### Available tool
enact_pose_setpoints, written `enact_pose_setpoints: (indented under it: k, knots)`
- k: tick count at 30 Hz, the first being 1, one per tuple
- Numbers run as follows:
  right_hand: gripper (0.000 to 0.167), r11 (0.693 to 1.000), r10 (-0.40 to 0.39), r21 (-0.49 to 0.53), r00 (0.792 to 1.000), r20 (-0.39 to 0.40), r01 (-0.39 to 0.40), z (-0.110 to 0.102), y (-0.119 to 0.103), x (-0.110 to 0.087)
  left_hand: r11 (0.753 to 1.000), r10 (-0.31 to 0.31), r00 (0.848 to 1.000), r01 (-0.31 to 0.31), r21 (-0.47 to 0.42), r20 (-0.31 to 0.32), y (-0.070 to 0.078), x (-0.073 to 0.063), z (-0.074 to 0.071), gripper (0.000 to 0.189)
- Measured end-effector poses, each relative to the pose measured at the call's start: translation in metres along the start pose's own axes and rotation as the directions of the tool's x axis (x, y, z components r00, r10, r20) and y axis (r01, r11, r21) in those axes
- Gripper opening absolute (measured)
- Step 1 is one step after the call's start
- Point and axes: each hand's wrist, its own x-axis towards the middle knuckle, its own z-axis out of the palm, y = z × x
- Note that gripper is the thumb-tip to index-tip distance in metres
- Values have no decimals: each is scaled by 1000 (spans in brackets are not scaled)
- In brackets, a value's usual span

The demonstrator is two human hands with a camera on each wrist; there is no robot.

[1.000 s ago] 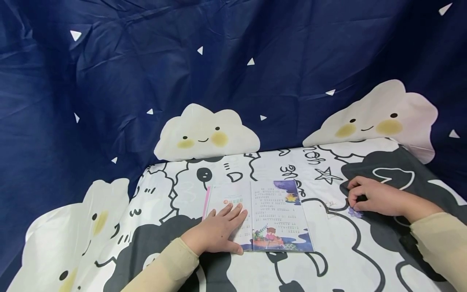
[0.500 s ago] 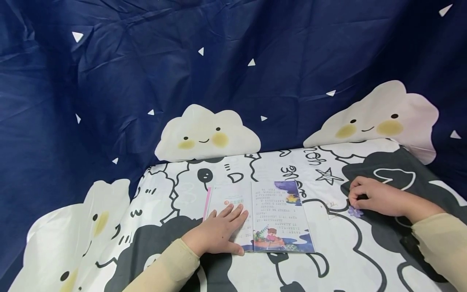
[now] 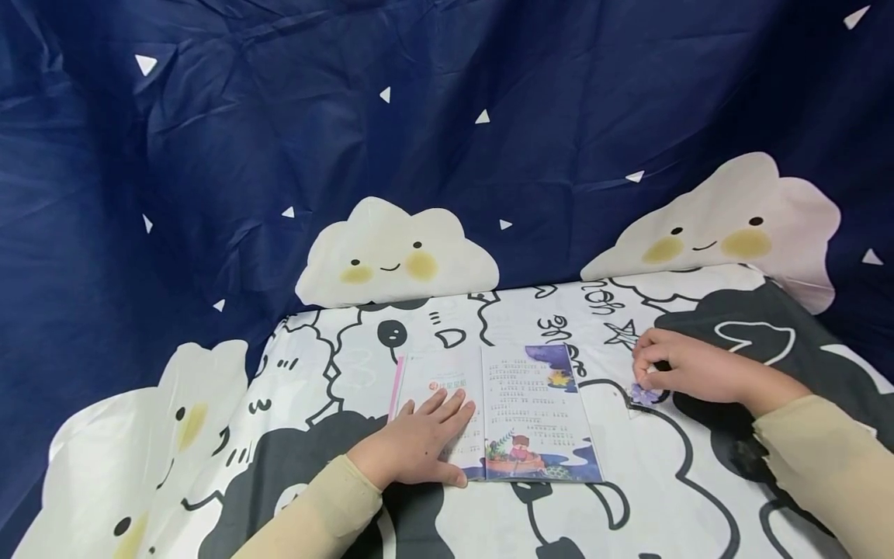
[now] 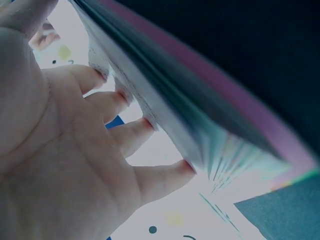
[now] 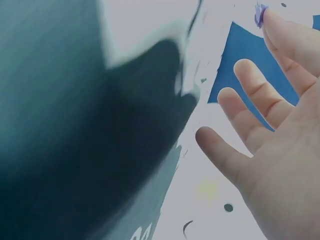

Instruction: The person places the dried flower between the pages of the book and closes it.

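An open picture book (image 3: pixel 531 407) lies on the bed cover, its right page showing text and a boat drawing. My left hand (image 3: pixel 419 441) rests with spread, straight fingers on the left page. In the left wrist view its fingertips (image 4: pixel 186 169) press against the book's pages, whose pink cover edge (image 4: pixel 215 85) shows. To the right of the book, my right hand (image 3: pixel 687 369) pinches a small purple flower (image 3: pixel 643 394) between thumb and index finger. The right wrist view has the flower (image 5: pixel 260 15) at the thumb tip, with the other fingers extended loosely.
A black-and-white printed bed cover (image 3: pixel 628 473) spreads under everything. Behind it hangs a dark blue curtain (image 3: pixel 433 147) with white triangles. Cloud shapes with faces, including a middle cloud (image 3: pixel 391 256), line the cover's back and left edges.
My right hand has moved left toward the book, carrying the purple flower off the dark patch of the cover. The left hand stays on the page.
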Motion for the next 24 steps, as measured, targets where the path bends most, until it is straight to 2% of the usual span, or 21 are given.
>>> enact_pose_setpoints:
  k: [11,17,24]
  knots:
    - [20,995,-13,97,999,32,9,12,-29,36,1000,-14,1000,13,22,23,5,-1,-1,101]
    - [19,995,-51,88,998,24,48,21,-40,51,1000,-9,1000,9,26,10,5,-2,0,99]
    - [19,989,-49,146,997,64,39,34,-50,71,1000,-6,1000,6,11,8,4,-3,0,99]
